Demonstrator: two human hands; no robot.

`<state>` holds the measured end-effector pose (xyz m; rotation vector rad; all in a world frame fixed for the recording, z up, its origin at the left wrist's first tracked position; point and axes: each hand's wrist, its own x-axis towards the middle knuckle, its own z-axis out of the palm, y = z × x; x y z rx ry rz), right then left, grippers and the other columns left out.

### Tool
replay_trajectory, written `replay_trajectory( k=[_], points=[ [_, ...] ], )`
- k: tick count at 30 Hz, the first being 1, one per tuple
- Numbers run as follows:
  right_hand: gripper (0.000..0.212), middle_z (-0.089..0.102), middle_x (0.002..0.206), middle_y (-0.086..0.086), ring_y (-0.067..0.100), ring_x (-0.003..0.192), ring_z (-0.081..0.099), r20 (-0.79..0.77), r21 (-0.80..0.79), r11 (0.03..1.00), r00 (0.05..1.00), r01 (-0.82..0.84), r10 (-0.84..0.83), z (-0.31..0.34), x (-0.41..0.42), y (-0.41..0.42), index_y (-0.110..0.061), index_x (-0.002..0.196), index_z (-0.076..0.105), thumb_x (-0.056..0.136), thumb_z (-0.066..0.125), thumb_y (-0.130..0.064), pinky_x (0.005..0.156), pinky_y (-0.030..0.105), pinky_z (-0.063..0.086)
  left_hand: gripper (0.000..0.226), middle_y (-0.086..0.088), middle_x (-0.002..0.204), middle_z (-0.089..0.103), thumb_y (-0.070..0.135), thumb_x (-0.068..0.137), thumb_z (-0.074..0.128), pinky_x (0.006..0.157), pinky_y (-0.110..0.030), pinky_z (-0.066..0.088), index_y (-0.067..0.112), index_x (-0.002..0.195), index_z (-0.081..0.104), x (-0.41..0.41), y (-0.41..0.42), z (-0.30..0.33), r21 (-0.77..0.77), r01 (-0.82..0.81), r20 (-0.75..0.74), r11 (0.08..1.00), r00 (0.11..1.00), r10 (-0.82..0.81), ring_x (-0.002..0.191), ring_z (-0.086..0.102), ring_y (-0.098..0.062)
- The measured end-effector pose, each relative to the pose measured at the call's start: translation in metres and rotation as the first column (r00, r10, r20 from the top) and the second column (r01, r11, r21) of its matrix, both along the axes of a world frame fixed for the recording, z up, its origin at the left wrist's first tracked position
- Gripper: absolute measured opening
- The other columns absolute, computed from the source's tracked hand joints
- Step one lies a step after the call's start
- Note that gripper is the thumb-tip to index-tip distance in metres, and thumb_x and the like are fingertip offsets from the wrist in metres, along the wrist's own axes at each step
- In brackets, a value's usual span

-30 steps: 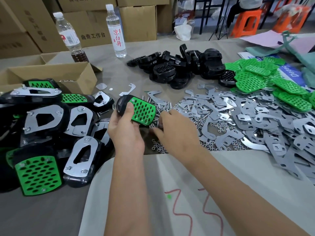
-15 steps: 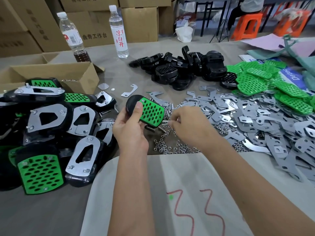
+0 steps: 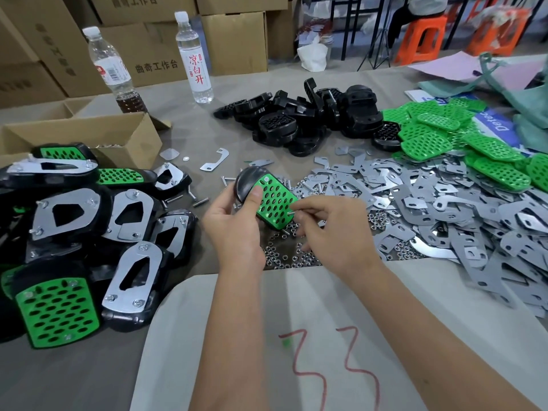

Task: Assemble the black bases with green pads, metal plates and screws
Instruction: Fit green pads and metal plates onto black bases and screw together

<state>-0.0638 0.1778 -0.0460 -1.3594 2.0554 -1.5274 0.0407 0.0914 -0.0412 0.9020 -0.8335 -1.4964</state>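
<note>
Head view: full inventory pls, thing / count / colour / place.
held base with pad: one, black and green, centre, in the left hand
screw: one, silver, at the pad's right edge, pinched by the right hand
finished assemblies: a heap, black, green and silver, left
bare bases: a pile, black, far centre
green pads: a pile, green, far right
metal plates: many, silver, right
nuts and screws: many, silver, loose under the hands
bottles: two, clear, far left
cardboard box: one, brown, left
white sheet: one, marked 33 in red, near edge
left hand: grip on the base
right hand: pinching the screw
</note>
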Motion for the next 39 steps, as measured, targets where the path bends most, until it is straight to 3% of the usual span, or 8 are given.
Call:
replay_trajectory(
  k=[10,14,19,27,30,32,36,39],
  points=[
    [0.018,0.07,0.066,-0.005,0.016,0.06,0.071,-0.03,0.05,0.999,0.999,0.017,-0.015,-0.007,-0.006,-0.003,-0.011,0.084,0.077,0.09,0.066,0.002,0.066,0.045,0.062,0.035,-0.007,0.098,0.08,-0.006,0.085,0.077,0.09,-0.053,0.061,0.016,0.113,0.075,-0.001,0.005,-0.001,-0.091,0.176,0.256,0.98,0.955,-0.148,0.098,0.076,-0.028],
    [0.011,0.068,0.066,-0.013,0.01,0.048,0.066,-0.046,0.006,1.0,0.999,0.025,-0.025,-0.008,-0.003,-0.003,-0.013,0.086,0.076,0.092,0.074,-0.004,0.052,0.032,0.059,0.064,0.002,0.095,0.079,-0.012,0.078,0.076,0.078,-0.03,0.062,0.027,0.127,0.064,0.0,0.006,-0.005,-0.184,0.236,0.475,0.954,0.871,-0.123,0.088,0.076,-0.011],
    [0.008,0.067,0.066,-0.006,0.016,0.051,0.065,-0.129,-0.074,0.995,0.988,0.072,-0.081,-0.007,-0.004,-0.001,-0.011,0.086,0.072,0.093,0.074,-0.008,0.055,0.041,0.058,0.051,-0.008,0.091,0.078,-0.011,0.077,0.078,0.079,-0.052,0.064,0.018,0.116,0.065,-0.006,0.011,-0.002,-0.179,0.115,0.383,0.977,0.923,-0.039,0.084,0.078,-0.023],
    [0.013,0.073,0.072,0.001,0.019,0.067,0.068,-0.171,-0.104,0.971,0.958,0.216,-0.231,-0.003,-0.009,0.002,-0.01,0.08,0.072,0.087,0.075,0.0,0.069,0.036,0.055,0.057,0.003,0.09,0.078,-0.008,0.079,0.077,0.082,-0.046,0.062,0.02,0.126,0.061,-0.028,0.035,0.003,-0.366,0.127,0.439,0.922,0.897,0.05,0.084,0.077,-0.015],
    [0.014,0.071,0.071,0.003,0.019,0.053,0.066,0.273,-0.092,0.993,0.961,0.074,-0.046,0.001,-0.015,0.006,-0.012,0.096,0.065,0.091,0.078,-0.013,0.048,0.034,0.054,0.047,-0.005,0.093,0.078,-0.013,0.081,0.074,0.079,-0.043,0.064,0.011,0.12,0.063,-0.026,0.03,0.005,-0.244,0.075,0.227,0.967,0.974,-0.019,0.085,0.076,-0.019],
    [0.026,0.069,0.081,0.013,0.021,0.051,0.061,0.599,-0.135,0.991,0.798,0.013,0.071,0.004,-0.018,0.007,-0.011,0.106,0.058,0.095,0.076,-0.025,0.04,0.029,0.046,0.041,-0.004,0.089,0.075,-0.014,0.085,0.071,0.071,-0.038,0.062,0.008,0.118,0.063,-0.024,0.028,0.006,-0.094,0.12,0.003,0.988,0.993,-0.12,0.084,0.075,-0.021],
    [0.03,0.066,0.09,0.011,0.018,0.064,0.062,0.712,-0.188,0.975,0.667,-0.119,0.219,0.006,-0.025,0.008,-0.006,0.104,0.066,0.091,0.071,-0.033,0.042,0.023,0.043,0.039,-0.008,0.093,0.075,-0.012,0.087,0.072,0.071,-0.032,0.061,0.004,0.121,0.063,-0.025,0.029,0.006,-0.023,0.186,-0.085,0.982,0.979,-0.187,0.088,0.075,-0.025],
    [0.04,0.068,0.09,0.012,0.019,0.07,0.064,0.736,-0.204,0.971,0.634,-0.124,0.236,0.005,-0.028,0.01,-0.001,0.106,0.067,0.086,0.074,-0.035,0.046,0.023,0.049,0.036,-0.003,0.09,0.077,-0.009,0.082,0.078,0.073,-0.029,0.06,0.013,0.109,0.068,-0.027,0.031,0.005,-0.097,0.172,0.047,0.98,0.985,-0.168,0.086,0.075,-0.019]
  ],
)
